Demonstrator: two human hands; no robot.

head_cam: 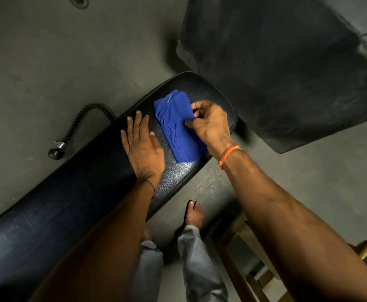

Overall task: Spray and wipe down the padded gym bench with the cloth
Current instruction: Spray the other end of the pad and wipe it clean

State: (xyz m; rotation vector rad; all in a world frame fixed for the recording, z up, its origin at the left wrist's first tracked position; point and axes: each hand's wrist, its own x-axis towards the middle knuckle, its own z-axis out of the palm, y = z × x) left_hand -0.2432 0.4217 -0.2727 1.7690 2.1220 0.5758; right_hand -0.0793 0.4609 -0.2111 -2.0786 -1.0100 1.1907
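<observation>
A long black padded bench [73, 203] runs from the lower left up to the middle of the view. A folded blue cloth [176, 125] lies on its far end. My right hand [211, 125] pinches the cloth's right edge between thumb and fingers. My left hand [143, 147] rests flat on the pad just left of the cloth, fingers spread, holding nothing. No spray bottle is in view.
A second large black pad [287, 62] stands beyond the bench at the upper right. A black rope handle [76, 127] lies on the grey floor to the left. My bare foot [194, 214] stands beside the bench. A wooden frame [243, 269] is at the lower right.
</observation>
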